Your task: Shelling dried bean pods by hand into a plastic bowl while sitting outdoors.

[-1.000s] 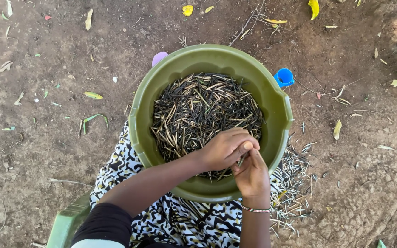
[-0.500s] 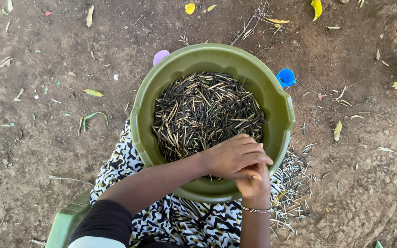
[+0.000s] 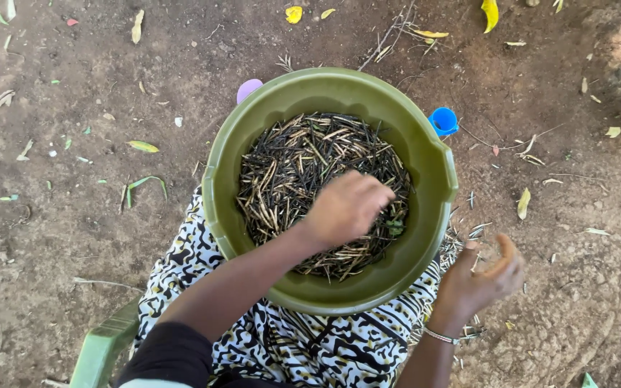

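- Left hand point(image 3: 345, 207) is down in the basin point(image 3: 436, 169), fingers curled loosely and resting on the pods point(image 3: 303, 162); can't really tell if it's pinching one or just touching the heap, since the back of the hand hides the fingertips.
- Right hand point(image 3: 479, 276) is out past the basin's right rim, over the dirt, thumb and fingers half curled with a gap between them. Looks like a thin pale bit sits between the fingertips, but it's too small to be sure.
- That wrist has a thin bracelet point(image 3: 440, 335) on it.
- Pods are dark, skinny, dry-looking sticks with some paler ones mixed in, piled in the bottom of the round green basin.
- Basin sits on the person's lap, on a black-and-white patterned cloth point(image 3: 282, 345).
- Corner of a green plastic chair point(image 3: 102, 345) pokes out at the lower left.
- Scattered pod bits point(image 3: 461, 241) lie on the ground just right of the basin, under the right hand.
- Blue cup point(image 3: 443, 121) sits on the ground just beside the basin's upper right rim, and a purple lid-like thing point(image 3: 247, 89) peeks out at the upper left rim.
- Ground point(image 3: 73, 201) is bare brown dirt with dry leaves and twigs.
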